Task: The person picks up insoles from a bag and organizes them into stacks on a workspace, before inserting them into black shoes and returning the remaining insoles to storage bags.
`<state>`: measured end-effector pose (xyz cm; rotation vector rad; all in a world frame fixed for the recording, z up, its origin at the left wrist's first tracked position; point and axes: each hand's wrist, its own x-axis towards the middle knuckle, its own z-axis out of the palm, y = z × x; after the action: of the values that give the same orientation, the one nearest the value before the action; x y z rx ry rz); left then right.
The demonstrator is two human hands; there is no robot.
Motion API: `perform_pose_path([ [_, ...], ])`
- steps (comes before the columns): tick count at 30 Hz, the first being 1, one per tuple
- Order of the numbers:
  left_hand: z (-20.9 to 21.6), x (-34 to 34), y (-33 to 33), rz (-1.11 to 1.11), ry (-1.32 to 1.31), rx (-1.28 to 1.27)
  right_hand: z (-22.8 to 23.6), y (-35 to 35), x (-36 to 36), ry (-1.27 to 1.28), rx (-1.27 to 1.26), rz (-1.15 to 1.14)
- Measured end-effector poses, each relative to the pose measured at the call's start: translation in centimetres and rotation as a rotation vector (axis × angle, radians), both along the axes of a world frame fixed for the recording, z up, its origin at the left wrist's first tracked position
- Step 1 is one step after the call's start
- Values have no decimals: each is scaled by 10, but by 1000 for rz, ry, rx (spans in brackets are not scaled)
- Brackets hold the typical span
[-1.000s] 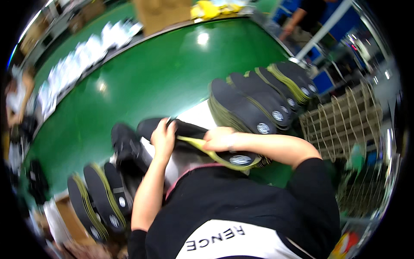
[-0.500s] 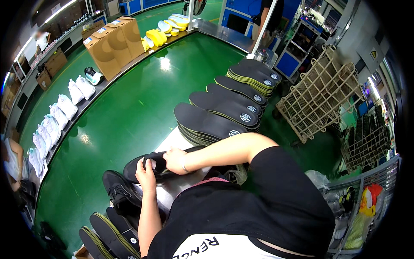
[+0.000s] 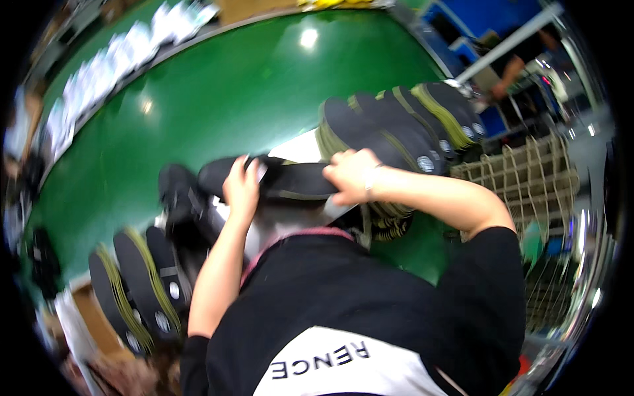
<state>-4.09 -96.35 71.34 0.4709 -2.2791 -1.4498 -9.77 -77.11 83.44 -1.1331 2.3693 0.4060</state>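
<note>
My right hand (image 3: 351, 175) is closed on one end of a black insole (image 3: 300, 181) with a thin yellow-green edge. The insole's other end reaches toward my left hand (image 3: 242, 189), which grips a black shoe (image 3: 212, 175) at its opening. A small white piece shows by the left fingertips; what it is cannot be made out through the blur. How far the insole lies inside the shoe is hidden by my left hand. Left of this shoe rests a second black shoe (image 3: 179, 191) with laces.
Stacks of black insoles (image 3: 389, 135) lie at the right of the green table (image 3: 231, 92), with more insole stacks (image 3: 142, 284) at the lower left. White shoes (image 3: 109, 63) line the far left edge. A wire cage cart (image 3: 522, 188) stands at the right.
The view has swung, shifting the table scene upward. My right hand has moved right, away from the left one, and a length of insole now shows between them. The left hand stays at the shoe.
</note>
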Motion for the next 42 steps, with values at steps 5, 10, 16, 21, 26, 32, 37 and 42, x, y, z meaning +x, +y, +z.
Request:
perform_pose_path([
  [5,-9,-9,0,32,-2,63,-20,-16,-8,62,-112,223],
  [10,-12,-4,0,77,-50,74,-54,-53,-12,39,-69,334],
  [16,-3,3,0,111,-143,91,-94,-70,-8,81,-68,477],
  [21,-2,8,4,189,-97,31,-104,-72,-9,117,62,607],
  [26,-7,1,19,247,-16,45,-124,-57,-24,248,159,509],
  [32,-5,-1,21,228,-46,-9,-132,-75,-68,-60,322,689],
  [37,-11,-5,23,258,-46,-41,-138,-96,-100,-568,395,729],
  [42,-11,-8,26,297,-32,-81,-146,-91,-92,-210,474,891],
])
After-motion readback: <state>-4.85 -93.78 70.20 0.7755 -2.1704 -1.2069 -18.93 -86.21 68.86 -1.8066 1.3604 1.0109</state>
